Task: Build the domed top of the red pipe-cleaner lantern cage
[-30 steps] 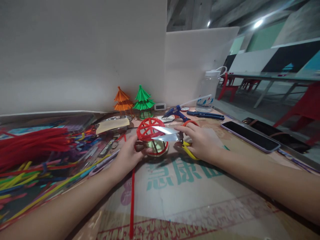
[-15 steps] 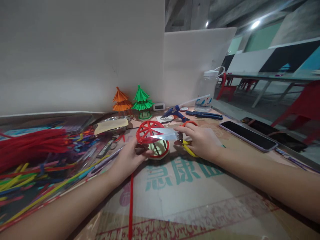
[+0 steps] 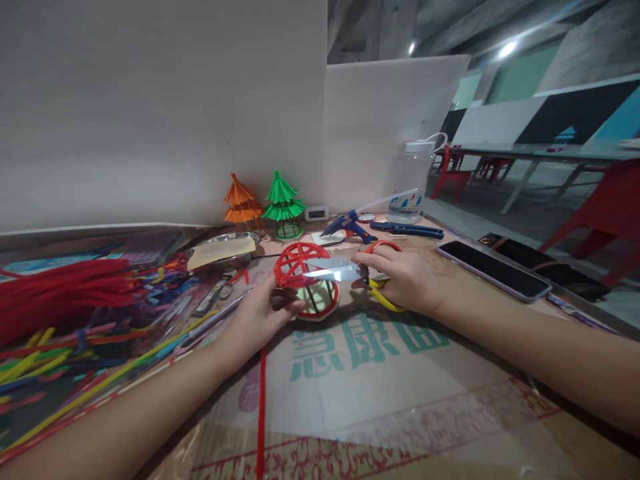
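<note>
My left hand [image 3: 257, 313] grips the left side of a small round frame [image 3: 300, 250]. Its spoked top ring and lower ring are red and fuzzy, joined by thin dark posts over a pale base. In my right hand [image 3: 413, 280] are scissors [image 3: 337, 272] with one orange-red and one yellow handle loop. The blades point left, a little apart, and overlap the frame's right side in view; whether they touch it I cannot tell. A red pipe cleaner [image 3: 262, 407] lies straight below my left hand.
Orange [image 3: 241, 200] and green [image 3: 283, 203] tiered roof models stand at the back. Nearby are a blue glue gun [image 3: 347, 225], a blue cutter knife [image 3: 407, 231], a water bottle [image 3: 407, 183] and a phone [image 3: 493, 270]. Piled pipe cleaners [image 3: 65, 293] and a metal dish [image 3: 250, 243] occupy the left.
My right hand and the scissors have shifted slightly right, with the yellow loop a little farther out. My left hand stays on the frame, which has hardly moved.
</note>
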### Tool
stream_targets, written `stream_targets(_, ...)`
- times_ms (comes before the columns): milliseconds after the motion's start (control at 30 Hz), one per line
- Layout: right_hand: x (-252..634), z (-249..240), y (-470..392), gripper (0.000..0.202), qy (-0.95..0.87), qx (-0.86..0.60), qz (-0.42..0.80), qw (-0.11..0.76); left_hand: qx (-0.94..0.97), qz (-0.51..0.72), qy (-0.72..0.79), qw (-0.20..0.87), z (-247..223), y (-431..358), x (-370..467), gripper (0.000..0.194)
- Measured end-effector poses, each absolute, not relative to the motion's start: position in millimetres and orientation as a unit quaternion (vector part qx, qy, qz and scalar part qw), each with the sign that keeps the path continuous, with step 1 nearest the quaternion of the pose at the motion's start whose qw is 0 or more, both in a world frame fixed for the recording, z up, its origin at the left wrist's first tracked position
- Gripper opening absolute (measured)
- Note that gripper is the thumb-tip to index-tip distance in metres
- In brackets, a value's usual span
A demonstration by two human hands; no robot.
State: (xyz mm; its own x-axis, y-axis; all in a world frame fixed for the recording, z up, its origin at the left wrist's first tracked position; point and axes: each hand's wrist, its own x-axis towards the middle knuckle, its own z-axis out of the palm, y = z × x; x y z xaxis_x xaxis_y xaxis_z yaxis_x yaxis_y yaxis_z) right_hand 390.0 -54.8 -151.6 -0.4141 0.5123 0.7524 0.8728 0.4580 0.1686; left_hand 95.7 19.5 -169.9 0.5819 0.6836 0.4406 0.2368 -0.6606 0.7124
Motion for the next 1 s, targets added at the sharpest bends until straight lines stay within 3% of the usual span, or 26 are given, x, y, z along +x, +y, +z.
stream_targets(200, 387.8, -141.5, -60.0, 0.036, -0.792, -0.491, -0.212, 0.294, 0.825, 0.358, 0.285, 0.331, -169.2, 20.1, 96.4, 0.026)
stream_targets(367, 384.8, -150.3, -51.6, 0.043, -0.694, -0.602, -0.055, 0.391, 0.824, 0.371, 0.29, 0.317, -166.8, 20.8, 97.4, 0.028)
stream_targets(567, 387.3, -155.4, -37.9, 0.048, -0.658, -0.602, 0.015, 0.452, 0.804, 0.376, 0.346, 0.303, -174.3, 29.3, 95.3, 0.037)
stream_targets(767, 386.0, -154.0, -36.2, 0.048, -0.648, -0.614, 0.023, 0.451, 0.799, 0.383, 0.304, 0.35, -178.4, 34.0, 95.4, 0.053)
stream_targets(1000, 386.4, -158.6, -35.9, 0.048, -0.669, -0.604, 0.012, 0.433, 0.83, 0.337, 0.254, 0.364, -176.7, 32.2, 93.8, 0.058)
